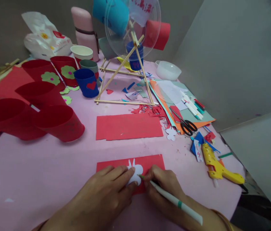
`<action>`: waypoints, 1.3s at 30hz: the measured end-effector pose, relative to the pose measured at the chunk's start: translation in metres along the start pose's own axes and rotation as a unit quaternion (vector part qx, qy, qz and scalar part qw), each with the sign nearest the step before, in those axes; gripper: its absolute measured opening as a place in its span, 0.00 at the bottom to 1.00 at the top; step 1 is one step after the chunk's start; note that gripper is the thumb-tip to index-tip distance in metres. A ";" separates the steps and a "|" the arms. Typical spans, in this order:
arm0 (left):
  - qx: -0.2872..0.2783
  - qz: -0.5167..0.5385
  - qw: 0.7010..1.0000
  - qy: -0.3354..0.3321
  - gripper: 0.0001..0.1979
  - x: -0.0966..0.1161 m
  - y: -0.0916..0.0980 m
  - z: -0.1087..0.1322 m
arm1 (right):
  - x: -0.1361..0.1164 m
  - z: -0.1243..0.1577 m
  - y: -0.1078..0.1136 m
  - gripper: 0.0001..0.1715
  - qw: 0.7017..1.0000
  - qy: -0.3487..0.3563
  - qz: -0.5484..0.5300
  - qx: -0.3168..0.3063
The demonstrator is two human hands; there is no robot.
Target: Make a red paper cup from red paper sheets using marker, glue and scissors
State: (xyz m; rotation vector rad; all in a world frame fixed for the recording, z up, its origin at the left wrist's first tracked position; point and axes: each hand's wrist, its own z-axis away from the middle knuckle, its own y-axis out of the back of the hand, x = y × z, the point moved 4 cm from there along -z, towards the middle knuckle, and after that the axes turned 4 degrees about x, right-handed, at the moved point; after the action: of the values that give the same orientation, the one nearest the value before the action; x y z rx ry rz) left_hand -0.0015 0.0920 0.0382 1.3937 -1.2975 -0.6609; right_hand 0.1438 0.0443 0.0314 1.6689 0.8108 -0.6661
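Note:
My left hand [109, 192] lies flat with its fingers stretched out, pressing a white paper butterfly cutout [137, 170] onto a red paper strip [153, 162]. Part of the cutout is hidden under those fingers. In my right hand [163, 189] a white marker pen [174, 199] with a green band is pinched. Its green tip meets the right edge of the butterfly. Just beyond both hands rest two overlapping red paper strips [133, 126]. A second white butterfly cutout [171, 133] lies to their right.
Red paper cups [61, 125] and a blue cup [87, 85] stand left. A stick frame [126, 102] carrying a cup wheel rises at the back. Scissors [188, 127], markers [190, 107] and a yellow glue gun [212, 160] lie right. Paper scraps [150, 110] litter the table.

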 end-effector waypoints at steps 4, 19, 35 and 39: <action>0.003 0.000 1.000 0.002 0.11 -0.001 -0.002 0.002 | 0.002 0.001 0.001 0.08 1.000 -0.016 0.011 0.005; -0.019 -0.009 1.000 0.007 0.10 -0.001 -0.003 0.001 | 0.003 0.002 0.005 0.07 0.998 -0.054 0.018 0.024; -0.019 -0.003 1.000 0.004 0.11 -0.001 -0.005 0.001 | 0.007 0.001 0.006 0.06 0.996 -0.086 -0.005 0.018; -0.043 -0.001 0.999 -0.009 0.11 -0.001 -0.009 0.005 | 0.006 0.000 0.006 0.06 0.997 -0.079 -0.009 0.020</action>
State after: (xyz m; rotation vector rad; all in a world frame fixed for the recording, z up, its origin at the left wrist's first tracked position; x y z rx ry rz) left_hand -0.0030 0.0904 0.0287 1.3221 -1.2661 -0.7239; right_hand 0.1522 0.0443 0.0301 1.6227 0.7044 -0.8207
